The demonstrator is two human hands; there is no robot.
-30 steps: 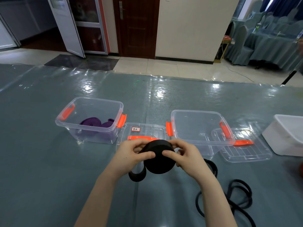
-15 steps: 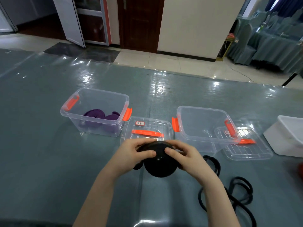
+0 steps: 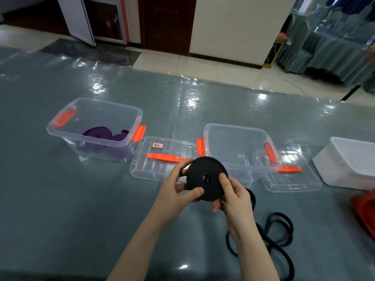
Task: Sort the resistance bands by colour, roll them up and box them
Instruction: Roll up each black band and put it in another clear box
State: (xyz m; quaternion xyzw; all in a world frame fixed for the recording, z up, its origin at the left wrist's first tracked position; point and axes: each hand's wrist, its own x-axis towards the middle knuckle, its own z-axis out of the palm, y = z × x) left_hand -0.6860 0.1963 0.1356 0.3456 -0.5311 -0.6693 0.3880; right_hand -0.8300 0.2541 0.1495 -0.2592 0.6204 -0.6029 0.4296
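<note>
Step in hand: rolling looked finished; the black band roll (image 3: 205, 178) was wound tight into a flat disc, with no loose tail visible, held up above the table (image 3: 60, 209) at centre frame

Left hand (image 3: 178, 189): curled round the roll's left edge, thumb pressed on the near face, fingers wrapped behind the upper left rim

Right hand (image 3: 233, 194): pinching the roll's lower right edge, thumb on the near face, other fingers tucked underneath

Roll's attitude: its flat face was tilted toward the camera, the axis running roughly toward the viewer and upward

Key relation: the empty clear box (image 3: 237, 147) stood just beyond and to the right of the roll, its near wall close behind the upper right rim; the right hand was the nearer one to it, so a short carry up and right would likely do

Purple box (image 3: 95, 128): upper left of the roll and further off, already holding purple bands (image 3: 97, 133), so by colour it judged wrong for this roll

Lids: one labelled lid (image 3: 162, 157) lay flat between the two boxes, directly behind the left hand; a second lid (image 3: 290, 175) leaned under the empty box's right side

Still to roll: a loose black band (image 3: 280, 236) lay in coils on the table at lower right, beside the right forearm

Other: a white tub (image 3: 345, 165) at right edge; something orange-red (image 3: 365, 207) at far right, cut off by the frame

Risk: letting go with one hand could let the coil spring open before it sat in the box
</note>
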